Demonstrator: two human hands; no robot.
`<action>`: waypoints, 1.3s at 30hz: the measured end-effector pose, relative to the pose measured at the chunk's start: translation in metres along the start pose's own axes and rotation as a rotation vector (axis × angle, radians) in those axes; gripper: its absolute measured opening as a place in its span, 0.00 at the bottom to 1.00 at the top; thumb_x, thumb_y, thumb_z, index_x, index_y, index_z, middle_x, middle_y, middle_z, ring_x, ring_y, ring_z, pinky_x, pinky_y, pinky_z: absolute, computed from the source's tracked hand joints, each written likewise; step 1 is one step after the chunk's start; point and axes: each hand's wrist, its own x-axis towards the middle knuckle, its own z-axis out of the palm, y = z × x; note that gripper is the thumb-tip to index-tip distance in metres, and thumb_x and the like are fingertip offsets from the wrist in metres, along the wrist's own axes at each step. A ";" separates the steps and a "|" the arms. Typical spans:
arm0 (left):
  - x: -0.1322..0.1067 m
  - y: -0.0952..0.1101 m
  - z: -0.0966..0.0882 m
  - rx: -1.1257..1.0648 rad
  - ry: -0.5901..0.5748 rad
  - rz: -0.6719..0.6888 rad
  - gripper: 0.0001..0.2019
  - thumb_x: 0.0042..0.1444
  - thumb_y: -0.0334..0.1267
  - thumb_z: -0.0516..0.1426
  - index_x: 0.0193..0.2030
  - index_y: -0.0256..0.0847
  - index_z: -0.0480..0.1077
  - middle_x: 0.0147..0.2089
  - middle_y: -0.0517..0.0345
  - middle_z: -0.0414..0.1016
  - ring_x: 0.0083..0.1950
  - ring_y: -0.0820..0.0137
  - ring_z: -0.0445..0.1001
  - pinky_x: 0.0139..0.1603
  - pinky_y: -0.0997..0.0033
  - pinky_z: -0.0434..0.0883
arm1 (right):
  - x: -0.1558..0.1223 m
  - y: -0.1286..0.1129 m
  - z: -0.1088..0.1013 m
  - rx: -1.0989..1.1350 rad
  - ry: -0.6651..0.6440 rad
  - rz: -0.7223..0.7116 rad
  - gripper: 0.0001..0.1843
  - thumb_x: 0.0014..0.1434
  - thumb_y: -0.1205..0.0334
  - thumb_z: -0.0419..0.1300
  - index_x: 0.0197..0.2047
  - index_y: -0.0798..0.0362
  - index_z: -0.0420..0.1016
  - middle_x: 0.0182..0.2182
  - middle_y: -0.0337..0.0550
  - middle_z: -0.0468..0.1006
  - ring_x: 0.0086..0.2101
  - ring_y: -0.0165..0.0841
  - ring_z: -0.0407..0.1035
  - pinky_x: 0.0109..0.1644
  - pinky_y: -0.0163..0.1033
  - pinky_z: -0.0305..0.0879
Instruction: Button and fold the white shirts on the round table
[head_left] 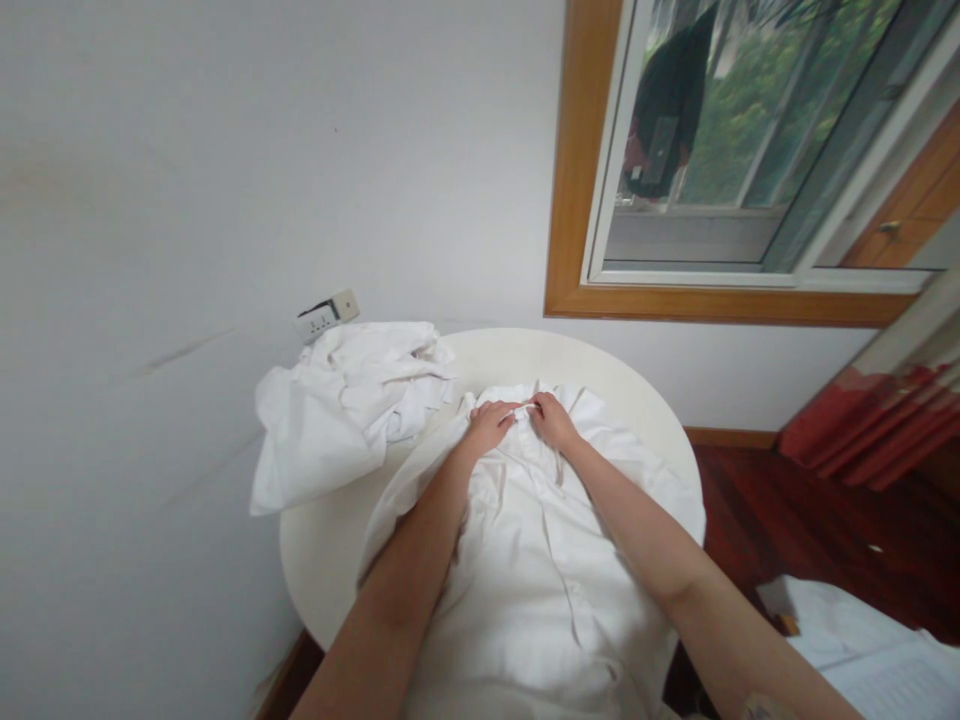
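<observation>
Nearest the camera, two bare forearms are stretched forward over a white shirt [540, 580], which is spread flat, front side up, on a round white desk [322, 550]. The button strip of the shirt is seen running down its middle, between the arms. The lower part of the shirt is draped over the near edge of the desk.

Further on, at the collar end of the shirt, the left hand [491, 425] and the right hand [553, 420] are placed just beside each other. The fingers [504, 408] of the left hand are curled and pressed together, and a fold of fabric at the collar is pinched by them. The fingers [538, 405] of the right hand are likewise bent, and the same strip of fabric is pinched from the other side.

To the left of the hands, a crumpled heap of white clothes [345, 410] is piled on the far left edge of the desk and hangs partly over it. Just behind the heap, a wall socket [328, 315] is fixed to the white wall. Farthest off, at the upper right, a window [720, 150] with a wooden frame is set in the wall.
</observation>
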 end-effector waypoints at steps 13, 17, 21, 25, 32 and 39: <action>0.007 -0.017 0.008 -0.157 0.086 0.171 0.12 0.61 0.42 0.53 0.47 0.43 0.72 0.47 0.56 0.78 0.50 0.67 0.74 0.55 0.68 0.65 | 0.005 0.010 0.004 0.281 0.032 0.004 0.04 0.55 0.66 0.55 0.31 0.54 0.71 0.27 0.38 0.71 0.30 0.31 0.62 0.37 0.34 0.58; 0.004 -0.014 0.004 -0.119 0.085 0.142 0.12 0.61 0.45 0.53 0.46 0.45 0.72 0.42 0.59 0.79 0.45 0.68 0.75 0.49 0.71 0.66 | 0.004 0.008 0.005 0.286 -0.004 0.003 0.05 0.56 0.65 0.56 0.32 0.55 0.73 0.27 0.38 0.71 0.30 0.30 0.63 0.36 0.33 0.58; 0.002 -0.009 0.001 -0.013 0.088 0.101 0.13 0.60 0.49 0.53 0.43 0.46 0.72 0.37 0.60 0.79 0.40 0.68 0.75 0.41 0.73 0.65 | 0.003 0.006 0.005 0.221 -0.029 -0.028 0.07 0.56 0.68 0.56 0.34 0.56 0.75 0.29 0.41 0.74 0.32 0.31 0.65 0.39 0.34 0.59; 0.001 -0.005 0.000 0.046 0.090 0.076 0.13 0.60 0.50 0.53 0.41 0.46 0.73 0.34 0.60 0.79 0.36 0.68 0.74 0.37 0.73 0.62 | 0.003 0.003 0.002 0.139 -0.089 -0.076 0.10 0.58 0.69 0.55 0.36 0.55 0.78 0.33 0.44 0.77 0.37 0.34 0.67 0.44 0.36 0.60; -0.001 0.006 -0.005 0.178 0.079 0.139 0.16 0.64 0.50 0.48 0.41 0.45 0.73 0.36 0.56 0.78 0.39 0.66 0.74 0.39 0.71 0.62 | 0.004 0.004 -0.002 0.116 -0.125 -0.053 0.12 0.59 0.67 0.55 0.37 0.54 0.80 0.34 0.46 0.79 0.37 0.34 0.68 0.44 0.35 0.60; -0.001 0.013 -0.005 0.313 0.072 0.067 0.18 0.64 0.51 0.46 0.46 0.44 0.71 0.37 0.53 0.77 0.42 0.64 0.74 0.42 0.68 0.61 | 0.006 0.008 -0.002 0.232 -0.127 0.001 0.12 0.59 0.66 0.54 0.35 0.55 0.80 0.26 0.41 0.77 0.32 0.33 0.67 0.39 0.34 0.60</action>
